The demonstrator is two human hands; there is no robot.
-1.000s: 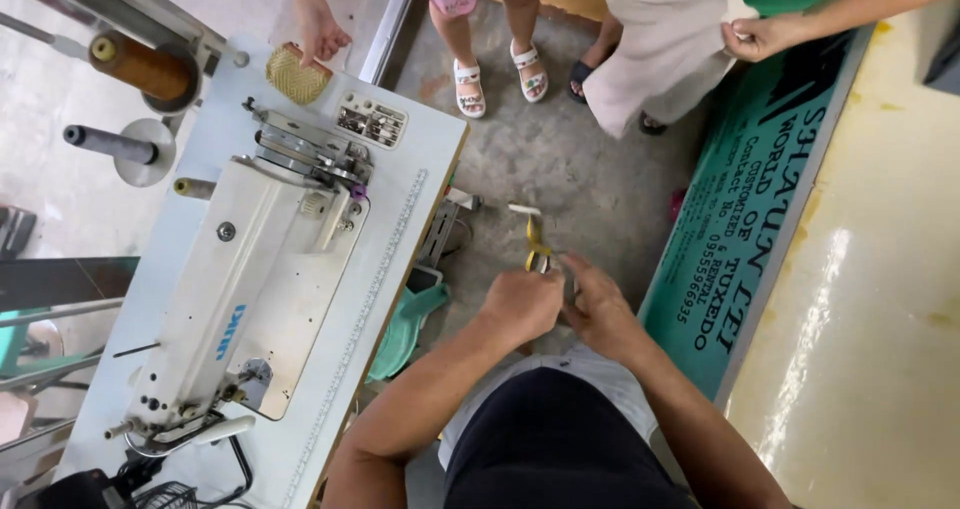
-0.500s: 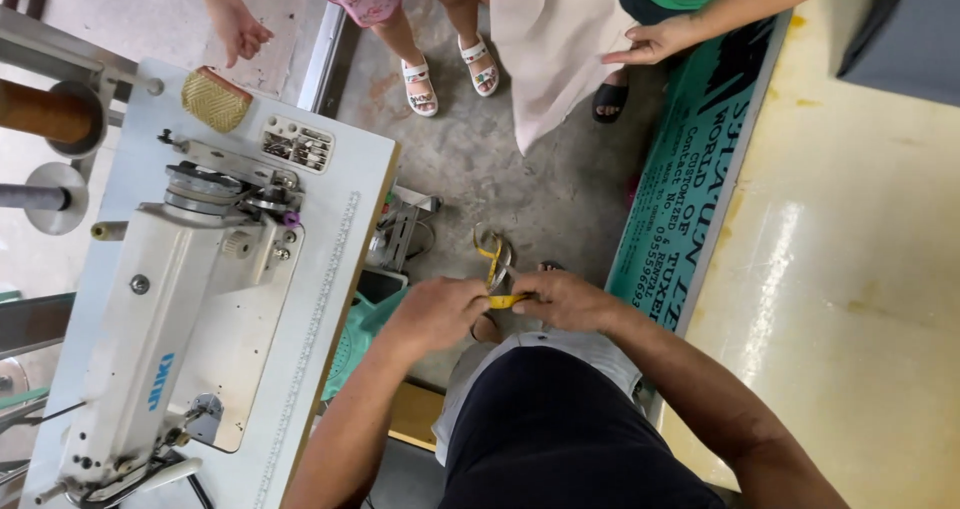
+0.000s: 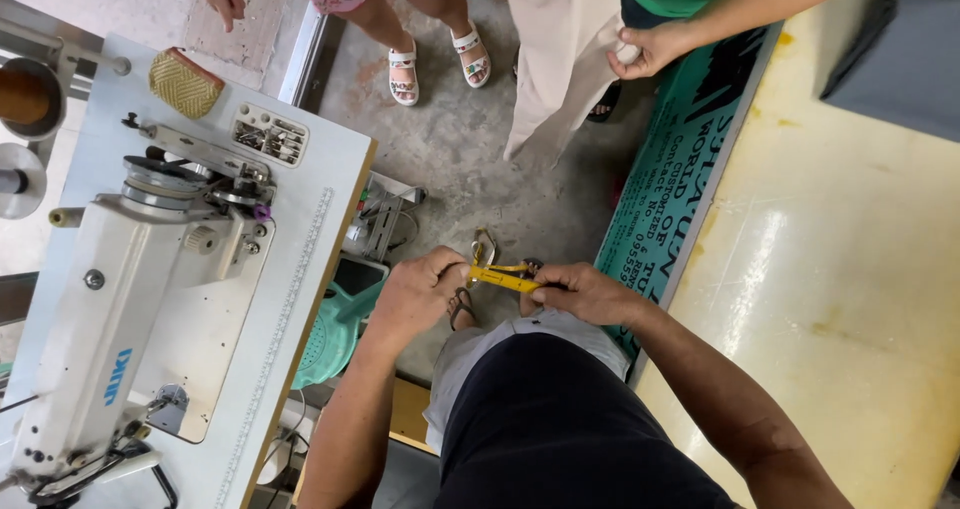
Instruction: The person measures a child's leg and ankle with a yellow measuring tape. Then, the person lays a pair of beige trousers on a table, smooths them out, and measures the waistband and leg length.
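Observation:
In the head view both my hands meet above my lap. My left hand [image 3: 420,294] and my right hand [image 3: 585,291] each grip an end of a yellow measuring tape [image 3: 503,279], pulled taut between them. Below the tape I see sandals [image 3: 481,252] on the concrete floor. A white industrial sewing machine [image 3: 120,309] stands on its white table [image 3: 300,229] to my left, apart from my hands.
Two other people stand at the top: one in white sandals [image 3: 435,61], one holding cream cloth [image 3: 560,59]. A teal signboard [image 3: 680,179] edges a yellow counter [image 3: 850,269] on the right. A green plastic stool [image 3: 335,334] sits under the table.
The view has shifted, so the table and people sit further left and up. My hands have drawn apart, stretching the yellow tape between them.

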